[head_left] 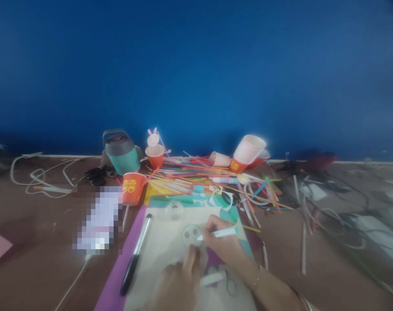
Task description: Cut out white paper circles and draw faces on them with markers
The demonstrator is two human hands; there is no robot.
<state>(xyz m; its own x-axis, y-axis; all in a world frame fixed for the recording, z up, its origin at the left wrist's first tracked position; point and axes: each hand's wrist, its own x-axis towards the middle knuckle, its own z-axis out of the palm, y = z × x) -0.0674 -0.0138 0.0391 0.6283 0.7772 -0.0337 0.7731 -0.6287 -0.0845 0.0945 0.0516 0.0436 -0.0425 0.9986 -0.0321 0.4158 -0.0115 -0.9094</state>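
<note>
A white marker point(222, 233) with a greenish end is gripped in my right hand point(217, 242), its tip at the right edge of a round paper face point(191, 233). The face has a green outline and two dark eyes. My left hand point(178, 283) is blurred, its fingers close together at the face's lower edge, holding it against the pale paper point(164, 229). Green-handled scissors point(231, 286) and a short white stick-like piece point(213, 279) lie below my right wrist. To the left, a black marker point(136, 257) rests slantwise on the paper.
Red paper cups point(134, 188) stand behind, one holding a rabbit-face cutout point(153, 139). A cup stack point(247, 152) leans among many coloured straws point(190, 170). A teal jug point(122, 153), a blurred-out phone point(99, 220) and white cables point(37, 177) lie left. A blue wall rises behind.
</note>
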